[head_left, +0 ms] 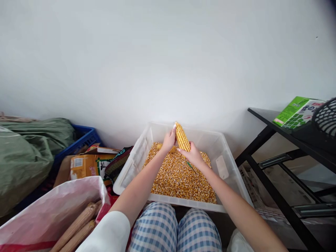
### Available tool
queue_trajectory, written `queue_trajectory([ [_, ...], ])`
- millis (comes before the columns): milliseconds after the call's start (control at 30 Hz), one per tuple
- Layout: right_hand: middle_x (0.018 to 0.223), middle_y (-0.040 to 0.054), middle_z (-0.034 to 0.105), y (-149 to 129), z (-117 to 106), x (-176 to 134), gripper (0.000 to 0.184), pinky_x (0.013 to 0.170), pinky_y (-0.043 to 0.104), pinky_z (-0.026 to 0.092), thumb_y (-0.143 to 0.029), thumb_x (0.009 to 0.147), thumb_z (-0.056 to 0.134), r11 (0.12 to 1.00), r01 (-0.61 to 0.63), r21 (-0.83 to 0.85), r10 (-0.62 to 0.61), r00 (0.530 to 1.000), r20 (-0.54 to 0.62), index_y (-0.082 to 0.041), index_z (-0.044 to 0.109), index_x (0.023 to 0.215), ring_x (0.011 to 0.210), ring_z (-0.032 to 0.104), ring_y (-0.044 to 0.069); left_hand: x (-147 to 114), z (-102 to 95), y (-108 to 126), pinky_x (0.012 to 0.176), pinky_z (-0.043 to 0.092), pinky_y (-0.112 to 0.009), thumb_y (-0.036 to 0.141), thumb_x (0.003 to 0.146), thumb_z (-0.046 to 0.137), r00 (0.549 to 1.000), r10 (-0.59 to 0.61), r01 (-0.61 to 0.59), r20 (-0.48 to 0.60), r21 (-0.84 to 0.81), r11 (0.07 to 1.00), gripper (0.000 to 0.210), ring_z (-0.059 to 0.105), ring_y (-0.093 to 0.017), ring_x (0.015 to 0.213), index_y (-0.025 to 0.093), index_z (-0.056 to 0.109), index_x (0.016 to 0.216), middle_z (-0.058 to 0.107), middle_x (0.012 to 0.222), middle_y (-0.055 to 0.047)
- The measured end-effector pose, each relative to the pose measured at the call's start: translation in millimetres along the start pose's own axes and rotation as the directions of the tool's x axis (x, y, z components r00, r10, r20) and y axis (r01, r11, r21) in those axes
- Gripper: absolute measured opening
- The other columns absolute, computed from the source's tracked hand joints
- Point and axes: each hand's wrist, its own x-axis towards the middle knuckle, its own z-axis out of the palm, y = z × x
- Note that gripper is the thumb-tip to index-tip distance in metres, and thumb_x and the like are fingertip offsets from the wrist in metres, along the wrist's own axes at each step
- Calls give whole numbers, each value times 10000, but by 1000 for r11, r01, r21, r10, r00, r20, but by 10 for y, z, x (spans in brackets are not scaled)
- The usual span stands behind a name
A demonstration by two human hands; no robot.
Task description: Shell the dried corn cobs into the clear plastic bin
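Note:
Between my two hands is an ear of corn (pixel 182 136), tilted, its rows of yellow kernels facing me. My left hand (pixel 170 138) grips its upper left side, fingers closed near the tip. Around the lower end closes my right hand (pixel 193 154), with the thumb across the front. Below them a clear plastic bin (pixel 231 164) holds a thick layer of loose corn kernels (pixel 181 178). Another ear lies partly hidden behind my hands. A thin green object (pixel 191 166) rests on the kernels beside my right hand.
At lower left, a white and red sack (pixel 76 190) holds bare corncobs (pixel 78 224). Behind it are packages, a blue crate (pixel 86 134) and a green cloth (pixel 31 150). A black metal rack (pixel 273 182) stands right, carrying a green box (pixel 294 112). A white wall rises behind the bin.

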Motion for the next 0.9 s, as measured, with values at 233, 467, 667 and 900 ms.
queue_trajectory([
  [233, 826, 21, 560, -34, 7, -2, 504, 373, 218, 424, -528, 598, 637, 990, -82, 113, 82, 997, 2, -223, 438, 947, 525, 525, 110, 42, -39, 119, 407, 252, -203, 398, 834, 395, 992, 92, -111, -89, -241, 964, 388, 326, -67, 346, 187, 343, 512, 369, 381, 38],
  [467, 758, -4, 526, -62, -69, -2, 430, 365, 196, 399, -492, 637, 626, 942, -121, 313, 92, 990, 108, -206, 466, 915, 496, 487, 82, 91, -174, 170, 363, 254, -190, 492, 823, 356, 992, -64, 28, -110, -307, 951, 398, 351, -71, 308, 190, 340, 564, 406, 373, 40],
  [667, 784, -10, 521, -72, -24, -53, 433, 381, 184, 412, -460, 627, 645, 913, -143, 383, 77, 980, 182, -213, 478, 941, 553, 498, 87, 24, -35, 70, 360, 249, -205, 574, 803, 343, 1000, 23, -23, 1, -109, 994, 485, 333, -69, 311, 184, 356, 516, 364, 353, 35],
  [900, 759, -19, 493, -60, -33, -35, 399, 364, 180, 395, -438, 648, 632, 863, -167, 478, 84, 978, 190, -210, 498, 947, 505, 468, 67, -11, -25, 222, 389, 263, -188, 502, 815, 410, 990, 139, -139, -25, -359, 923, 430, 297, -45, 331, 184, 303, 545, 295, 387, 73],
])
